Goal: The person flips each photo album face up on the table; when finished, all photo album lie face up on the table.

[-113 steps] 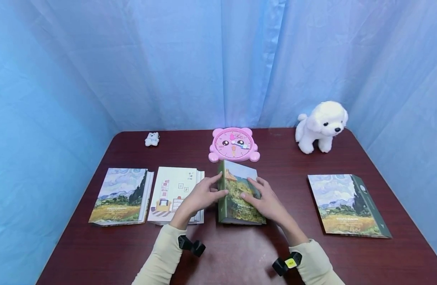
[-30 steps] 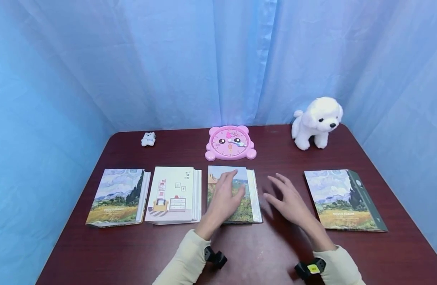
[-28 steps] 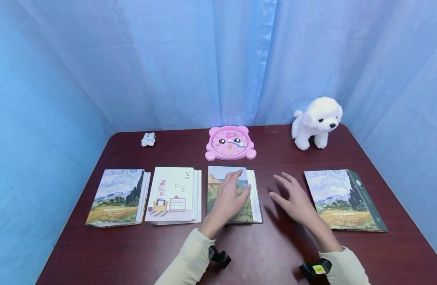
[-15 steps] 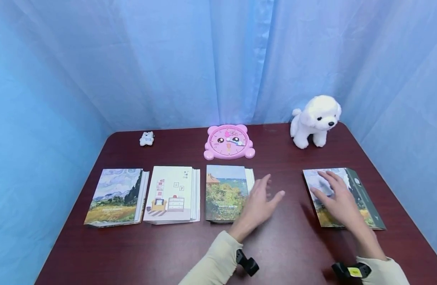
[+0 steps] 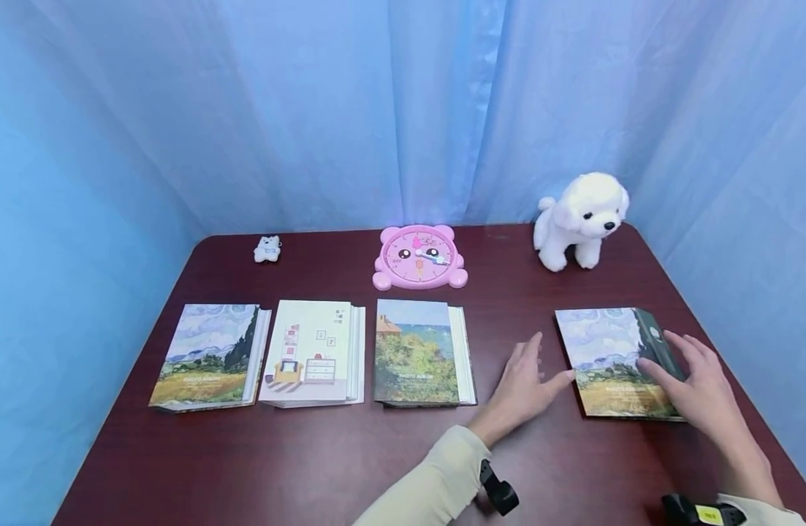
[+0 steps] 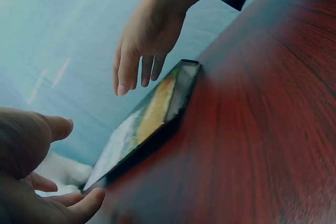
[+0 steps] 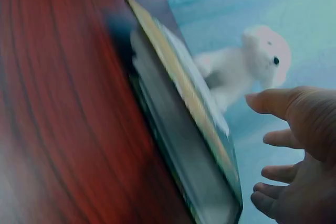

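At the right of the table lies a photo album (image 5: 603, 354) with a painted wheat-field cover and a green spine facing right. My right hand (image 5: 701, 387) is at its spine side, thumb over the cover in the head view. In the right wrist view, that hand's spread fingers (image 7: 281, 174) stand apart from the album (image 7: 194, 114). My left hand (image 5: 524, 387) hovers left of this album, fingers extended and holding nothing. Further left lies another photo album (image 5: 416, 351) with a garden-and-sea cover, its page edges facing right.
Left of these lie a white album (image 5: 310, 343) with a room drawing and a second wheat-field album (image 5: 208, 351). Behind them are a small white figure (image 5: 267, 249), a pink toy clock (image 5: 420, 257) and a white plush dog (image 5: 583, 219). Blue curtains (image 5: 310, 109) surround the dark red table (image 5: 310, 467).
Both hands were on the garden-cover album, which stood tilted with its spine left; it now lies flat with pages to the right. Both hands have left it and moved right toward the far-right album.
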Available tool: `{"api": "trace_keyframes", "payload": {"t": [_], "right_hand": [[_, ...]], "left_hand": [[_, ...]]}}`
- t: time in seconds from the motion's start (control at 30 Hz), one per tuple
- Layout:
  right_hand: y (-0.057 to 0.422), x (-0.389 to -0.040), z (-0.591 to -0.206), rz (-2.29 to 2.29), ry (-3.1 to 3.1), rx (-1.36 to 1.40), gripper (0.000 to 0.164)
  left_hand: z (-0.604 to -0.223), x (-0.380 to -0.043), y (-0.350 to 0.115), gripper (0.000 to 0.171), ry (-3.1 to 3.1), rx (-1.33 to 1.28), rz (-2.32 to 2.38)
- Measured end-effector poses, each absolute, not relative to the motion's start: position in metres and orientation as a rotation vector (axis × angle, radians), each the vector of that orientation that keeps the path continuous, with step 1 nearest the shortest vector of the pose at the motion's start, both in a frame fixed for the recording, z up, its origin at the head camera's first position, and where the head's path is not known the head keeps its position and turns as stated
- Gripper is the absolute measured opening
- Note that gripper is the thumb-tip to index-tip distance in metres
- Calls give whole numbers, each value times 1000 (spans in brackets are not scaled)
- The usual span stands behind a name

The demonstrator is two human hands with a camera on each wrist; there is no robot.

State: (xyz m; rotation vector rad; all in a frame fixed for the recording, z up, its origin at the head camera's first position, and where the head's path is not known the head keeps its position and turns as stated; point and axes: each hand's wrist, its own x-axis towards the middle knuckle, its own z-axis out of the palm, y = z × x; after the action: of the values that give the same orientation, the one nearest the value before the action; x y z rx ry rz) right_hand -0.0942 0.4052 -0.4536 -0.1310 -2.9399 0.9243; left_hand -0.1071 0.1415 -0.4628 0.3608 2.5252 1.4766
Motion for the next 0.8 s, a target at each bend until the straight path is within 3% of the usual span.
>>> {"api": "trace_keyframes", "payload": {"t": [0.4,0.8], "right_hand": [[439,-102,-467,1060,-3001,8,79],[442,-106,-473,1043,-3022,86,78]], "left_hand": [[-474,-111,166,81,2509,369,1470],[-484,-114,182,68,2480,390,1570]]}}
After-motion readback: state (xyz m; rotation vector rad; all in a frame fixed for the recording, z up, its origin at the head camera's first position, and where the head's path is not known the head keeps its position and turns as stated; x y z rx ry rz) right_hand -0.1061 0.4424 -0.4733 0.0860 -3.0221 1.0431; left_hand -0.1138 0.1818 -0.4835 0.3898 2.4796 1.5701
